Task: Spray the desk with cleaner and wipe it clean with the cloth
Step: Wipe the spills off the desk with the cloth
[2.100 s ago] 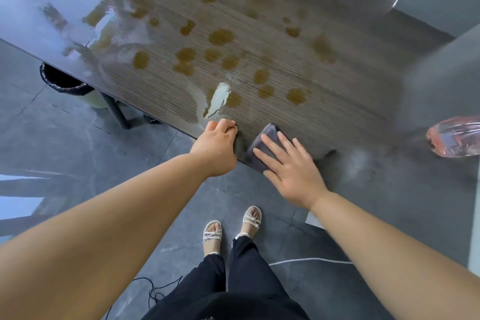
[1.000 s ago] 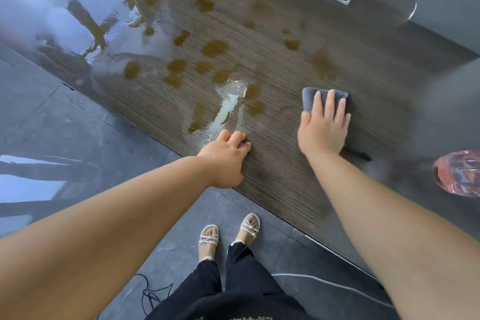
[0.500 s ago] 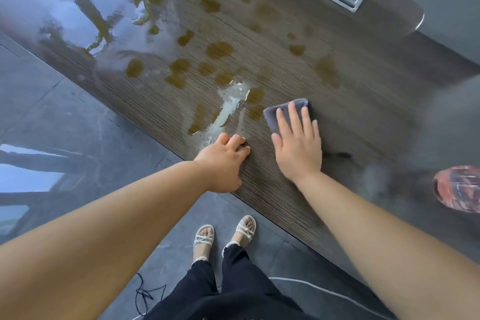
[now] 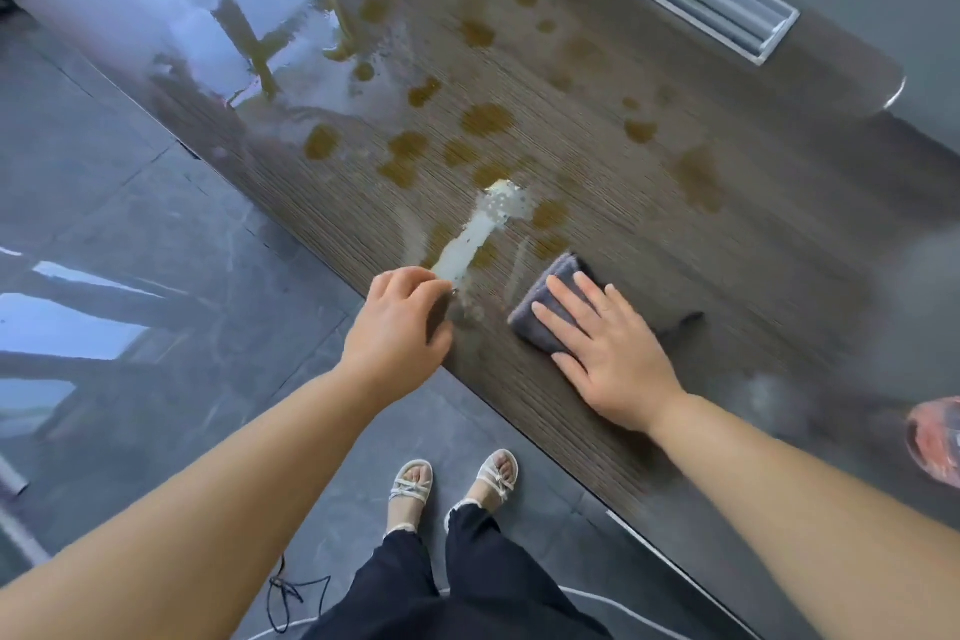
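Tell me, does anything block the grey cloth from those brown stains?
Nothing visible does. The right hand presses the folded grey cloth on the dark wood-grain desk; only bare desktop separates it from the nearest brown stains. The left hand rests aside.

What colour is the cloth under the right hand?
Grey; the cloth shows best in the head view.
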`<action>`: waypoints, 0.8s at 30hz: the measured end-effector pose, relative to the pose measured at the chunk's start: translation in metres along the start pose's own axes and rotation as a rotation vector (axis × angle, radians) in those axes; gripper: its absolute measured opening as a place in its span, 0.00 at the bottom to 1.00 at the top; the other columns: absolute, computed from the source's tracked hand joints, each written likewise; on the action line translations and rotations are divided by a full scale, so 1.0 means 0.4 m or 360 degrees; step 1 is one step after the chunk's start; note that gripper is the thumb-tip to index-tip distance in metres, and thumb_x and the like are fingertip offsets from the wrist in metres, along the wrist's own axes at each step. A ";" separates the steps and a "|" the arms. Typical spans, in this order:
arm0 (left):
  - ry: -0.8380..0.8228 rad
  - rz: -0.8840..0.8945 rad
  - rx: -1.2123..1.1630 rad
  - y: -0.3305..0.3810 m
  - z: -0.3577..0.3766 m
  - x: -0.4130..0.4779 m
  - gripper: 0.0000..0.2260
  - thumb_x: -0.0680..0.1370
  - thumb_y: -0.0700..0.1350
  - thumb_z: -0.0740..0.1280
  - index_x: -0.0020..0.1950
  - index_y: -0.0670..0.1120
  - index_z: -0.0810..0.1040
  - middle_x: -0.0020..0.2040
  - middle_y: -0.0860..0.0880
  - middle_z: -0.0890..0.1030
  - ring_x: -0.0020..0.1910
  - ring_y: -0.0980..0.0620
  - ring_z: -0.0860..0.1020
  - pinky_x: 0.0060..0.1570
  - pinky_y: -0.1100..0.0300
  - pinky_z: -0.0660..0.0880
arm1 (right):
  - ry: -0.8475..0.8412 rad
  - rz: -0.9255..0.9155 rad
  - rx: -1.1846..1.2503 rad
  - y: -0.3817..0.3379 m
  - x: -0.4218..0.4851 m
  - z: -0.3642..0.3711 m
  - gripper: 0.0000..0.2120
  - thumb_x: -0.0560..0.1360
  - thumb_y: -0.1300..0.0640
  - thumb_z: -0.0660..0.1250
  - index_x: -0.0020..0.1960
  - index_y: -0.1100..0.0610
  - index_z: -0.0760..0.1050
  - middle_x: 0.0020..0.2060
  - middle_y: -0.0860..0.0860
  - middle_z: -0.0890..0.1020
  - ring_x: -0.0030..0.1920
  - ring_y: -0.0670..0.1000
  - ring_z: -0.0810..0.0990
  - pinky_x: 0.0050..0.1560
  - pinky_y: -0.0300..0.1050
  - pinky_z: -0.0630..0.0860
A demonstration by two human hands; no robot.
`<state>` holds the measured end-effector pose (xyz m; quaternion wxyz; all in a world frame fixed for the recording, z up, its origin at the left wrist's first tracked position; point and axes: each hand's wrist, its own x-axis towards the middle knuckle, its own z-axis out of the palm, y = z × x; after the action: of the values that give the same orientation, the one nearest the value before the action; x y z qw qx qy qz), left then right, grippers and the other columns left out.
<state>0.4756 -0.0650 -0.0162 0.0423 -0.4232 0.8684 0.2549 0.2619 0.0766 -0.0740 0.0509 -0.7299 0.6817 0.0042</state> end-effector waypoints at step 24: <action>-0.0299 -0.0130 0.0742 -0.064 -0.077 0.052 0.32 0.76 0.63 0.59 0.70 0.42 0.61 0.66 0.44 0.64 0.61 0.43 0.63 0.61 0.55 0.65 | -0.0127 0.0151 0.0051 -0.079 0.158 -0.029 0.26 0.79 0.45 0.49 0.75 0.52 0.61 0.75 0.54 0.60 0.74 0.59 0.58 0.71 0.59 0.57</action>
<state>0.4860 -0.1077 -0.0058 0.2294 -0.4112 0.8782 0.0841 0.2973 0.0150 -0.0649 0.0896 -0.6950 0.7130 0.0249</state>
